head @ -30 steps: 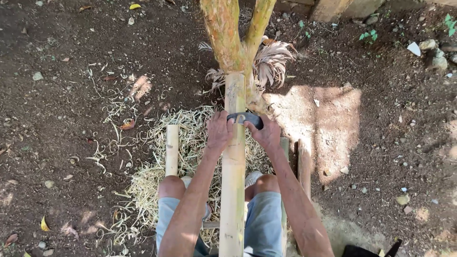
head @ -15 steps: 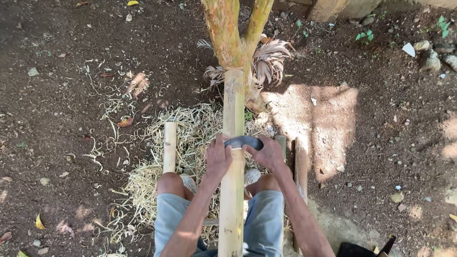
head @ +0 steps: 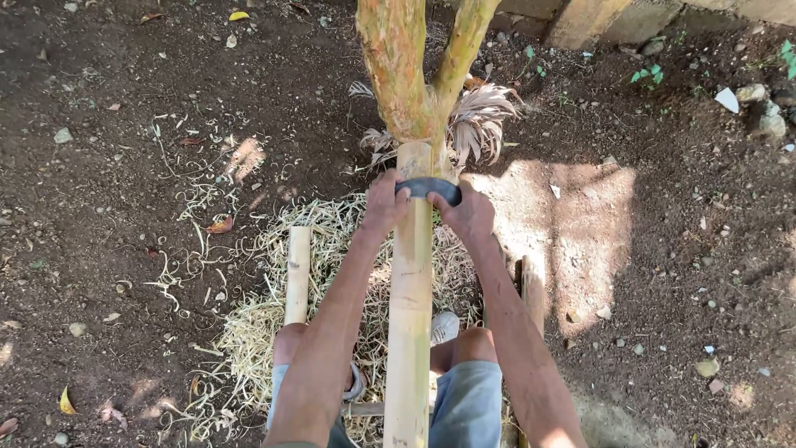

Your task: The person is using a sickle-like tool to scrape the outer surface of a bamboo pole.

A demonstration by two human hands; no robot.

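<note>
Bamboo pole [head: 410, 315] leans on the trunk [head: 398, 75] between our knees, so our left hand [head: 383, 203] and right hand [head: 470, 214], both closed, grip the blade [head: 427, 187] ends across it.

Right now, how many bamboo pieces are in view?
3. A long bamboo pole runs between the knees, with both hands pressing a curved blade on it; a short piece lies left on the shavings; another right. More may be hidden.
</note>
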